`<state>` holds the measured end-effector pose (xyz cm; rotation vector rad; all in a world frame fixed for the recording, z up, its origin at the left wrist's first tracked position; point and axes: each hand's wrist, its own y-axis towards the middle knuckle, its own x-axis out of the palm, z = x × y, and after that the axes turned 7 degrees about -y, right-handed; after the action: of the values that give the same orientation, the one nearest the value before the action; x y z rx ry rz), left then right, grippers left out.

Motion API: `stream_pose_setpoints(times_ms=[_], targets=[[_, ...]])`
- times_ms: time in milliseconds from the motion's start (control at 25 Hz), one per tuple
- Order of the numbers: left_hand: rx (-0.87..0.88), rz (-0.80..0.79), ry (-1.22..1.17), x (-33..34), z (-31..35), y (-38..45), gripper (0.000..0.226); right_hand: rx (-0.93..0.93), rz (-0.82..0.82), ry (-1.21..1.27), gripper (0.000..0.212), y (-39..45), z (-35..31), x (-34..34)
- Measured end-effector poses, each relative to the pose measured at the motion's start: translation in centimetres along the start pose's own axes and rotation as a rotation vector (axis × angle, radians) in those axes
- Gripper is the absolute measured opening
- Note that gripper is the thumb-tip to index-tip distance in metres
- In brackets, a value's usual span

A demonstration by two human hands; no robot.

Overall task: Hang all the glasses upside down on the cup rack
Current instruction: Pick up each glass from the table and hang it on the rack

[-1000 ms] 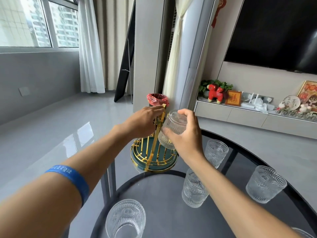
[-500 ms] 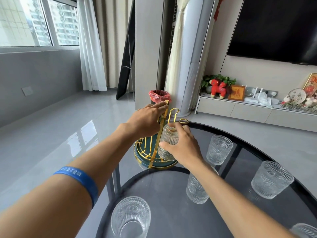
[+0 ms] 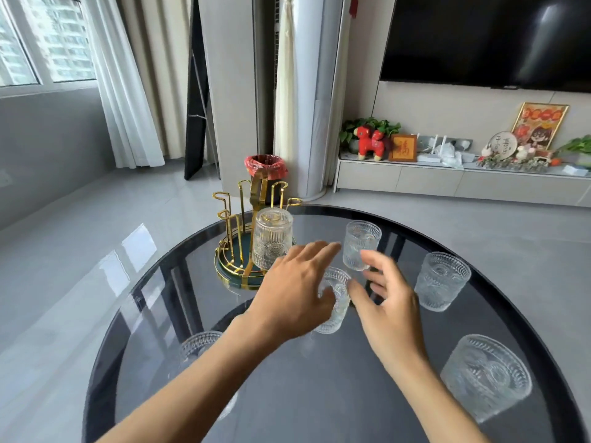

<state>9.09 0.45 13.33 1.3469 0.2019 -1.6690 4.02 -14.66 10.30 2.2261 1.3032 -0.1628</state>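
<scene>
Both my hands are spread and empty right now, closing in on the nearest glass from either side. Left hand has its fingers fanned across the near side of it, right hand is curled open just beside it, nothing pinched yet. I want the right to wrap the ribbed wall low and firmly, since that pattern looks slippery, then tip it mouth down before it reaches the rack. One glass is hanging upside down on the gold cup rack at the far left of the dark glass surface. Free prongs stand behind it, so I'd aim there. Four more glasses wait upright: one just beyond my fingers, one further right, one near right, one under my left forearm.
</scene>
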Motion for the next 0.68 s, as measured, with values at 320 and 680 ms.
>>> stream_pose_setpoints(times_ms=[320,680], targets=[[-0.412,-0.045,-0.192,7.0,0.6,0.1,0.115,0.251,-0.049,0.153,0.058,-5.7,2.5,-3.2],[-0.388,0.292,-0.433,5.2,2.3,0.6,0.078,0.931,-0.118,0.81,0.057,-3.6,-0.4,-1.6]])
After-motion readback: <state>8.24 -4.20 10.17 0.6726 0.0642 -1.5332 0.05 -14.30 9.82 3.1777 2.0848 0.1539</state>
